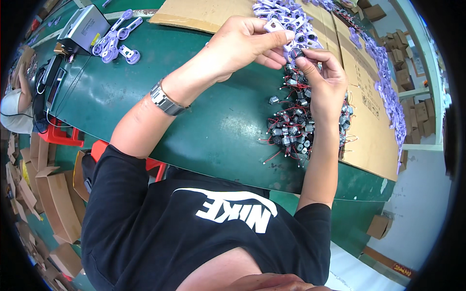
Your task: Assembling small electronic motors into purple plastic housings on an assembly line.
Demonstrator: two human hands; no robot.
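Note:
My left hand [255, 42] is closed around a lavender plastic housing [274, 26], its thumb laid along the part. Close against it, my right hand [326, 72] pinches a small dark round part [298, 55] between thumb and fingers, at the housing's lower end. Fingers partly cover where the two meet, so I cannot tell whether one sits inside the other. Below my hands lies a pile of small silver and black motors [290, 130] with red wires, partly behind my right forearm. Just beyond my hands is a heap of similar lavender housings [307, 24].
The green table [218, 131] carries flat cardboard sheets [371, 104]. A row of lavender parts [386, 87] runs along the right. At the far left stand a grey metal box [85, 29] and more lavender housings [112, 43]. Another person [18, 106] is at the left edge, near a red stool [63, 136].

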